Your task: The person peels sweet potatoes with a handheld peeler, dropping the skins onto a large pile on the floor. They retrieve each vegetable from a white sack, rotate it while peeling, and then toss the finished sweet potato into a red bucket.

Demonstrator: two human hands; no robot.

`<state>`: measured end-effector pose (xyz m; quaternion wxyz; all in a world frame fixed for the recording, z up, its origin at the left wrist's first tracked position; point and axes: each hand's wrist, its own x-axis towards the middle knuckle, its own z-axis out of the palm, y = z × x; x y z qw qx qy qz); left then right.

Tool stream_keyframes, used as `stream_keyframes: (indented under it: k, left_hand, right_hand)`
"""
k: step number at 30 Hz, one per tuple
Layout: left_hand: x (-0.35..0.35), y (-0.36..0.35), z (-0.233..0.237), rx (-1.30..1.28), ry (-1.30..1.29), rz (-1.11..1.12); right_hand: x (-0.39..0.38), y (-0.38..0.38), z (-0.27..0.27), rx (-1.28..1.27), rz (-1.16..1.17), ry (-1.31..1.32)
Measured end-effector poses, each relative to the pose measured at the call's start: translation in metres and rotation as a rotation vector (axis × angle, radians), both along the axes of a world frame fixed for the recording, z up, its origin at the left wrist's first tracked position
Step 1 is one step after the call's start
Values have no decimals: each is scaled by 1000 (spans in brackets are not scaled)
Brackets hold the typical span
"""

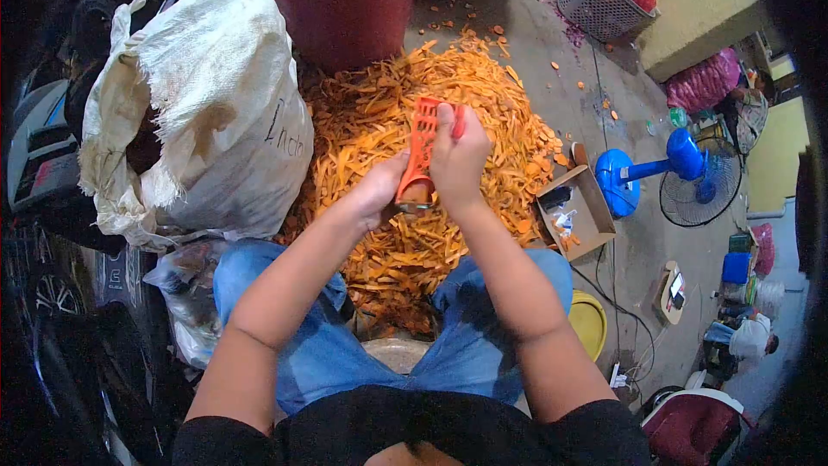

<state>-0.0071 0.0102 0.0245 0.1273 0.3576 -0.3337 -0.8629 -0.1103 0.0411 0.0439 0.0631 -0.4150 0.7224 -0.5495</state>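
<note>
Between my hands, above the heap, is an orange plastic tool (420, 148) with slots at its upper end and a loop at its lower end. My right hand (461, 155) is closed on its right side, thumb against the slotted part. A bit of red (459, 121) shows beside that thumb. From the left, my left hand (384, 185) grips the tool's lower part, its fingers mostly hidden behind it. A large pile of orange peelings (379, 237) spreads on the floor under both hands and between my knees.
A white woven sack (233, 112) stands left of the pile, with a dark red tub (345, 13) behind. To the right are a cardboard box (582, 216), a blue fan (681, 155) and cables. A grey basket (604, 4) stands far right; another person (750, 336) sits farther off.
</note>
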Motion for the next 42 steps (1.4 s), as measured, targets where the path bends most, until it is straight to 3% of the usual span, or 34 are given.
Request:
stream_keyframes:
  k: [2, 4, 5, 7, 9, 12, 13, 15, 16, 18, 20, 22, 23, 25, 26, 27, 28, 30, 31, 33, 34, 36, 40, 41, 42]
  left_hand:
    - [2, 6, -1, -85, -34, -109]
    - [1, 20, 4, -196, -56, -154]
    - [3, 21, 7, -194, -59, -157]
    - [5, 21, 15, 42, 43, -220]
    - [6, 7, 2, 107, 26, -202]
    - [3, -3, -5, 243, 105, 24]
    - [2, -2, -6, 243, 103, 21]
    - [-1, 1, -11, 74, 43, 28]
    - [3, 0, -11, 69, 69, -29]
    - [7, 1, 3, 35, 33, -134]
    - [8, 9, -12, 101, 109, -218]
    - [10, 14, 2, 92, 65, -262]
    - [10, 15, 12, 79, 27, -307]
    - [8, 10, 8, 139, -3, -197]
    - [10, 0, -13, 259, 199, -212]
    - [11, -5, -24, 379, 403, -225]
    - [9, -2, -7, 304, 230, -132]
    - [1, 2, -7, 219, 156, -63]
    - [0, 3, -8, 135, 82, 7]
    - [7, -1, -10, 79, 61, -67]
    - [8, -4, -8, -23, 27, -129]
    - [9, 3, 6, -167, -60, -252]
    - [8, 28, 14, -141, 2, -264]
    - [9, 20, 6, 18, 35, -267]
    - [9, 13, 0, 176, 66, -266]
  right_hand:
    - [-23, -12, -12, -64, -174, 39]
    - [-66, -21, -20, -325, -274, -257]
    - [-87, -17, -28, -263, -347, -216]
    - [-95, -14, -28, -204, -421, -171]
    - [-72, -9, -6, -227, -297, -474]
    - [-15, -3, 4, -145, -29, -321]
    - [-7, -2, 0, -146, -32, -322]
    - [1, -2, -14, -71, 57, 11]
    - [-1, -3, -16, -70, 56, 9]
    - [-19, -11, -20, -59, -120, -38]
    - [-63, -24, -32, -355, -153, -368]
    - [-92, -14, -27, -107, -406, -444]
    - [-91, -12, -24, -108, -412, -444]
    - [-81, -11, -18, -191, -297, -512]
    - [-63, -14, -17, -370, -194, -498]
    - [-44, -10, -10, -256, -120, -424]
    - [-27, -4, -5, -144, -50, -348]
    - [0, -2, -9, -104, 2, -101]
    - [1, -1, -6, -104, 4, -102]
    - [1, 0, 2, 52, 24, -54]
    - [-4, -5, -6, -4, -9, -145]
    - [-39, -18, -16, -172, -199, -81]
    - [-96, -12, -24, -154, -399, -302]
    - [-99, -10, -22, -89, -430, -425]
    - [-90, -11, -17, -52, -429, -374]
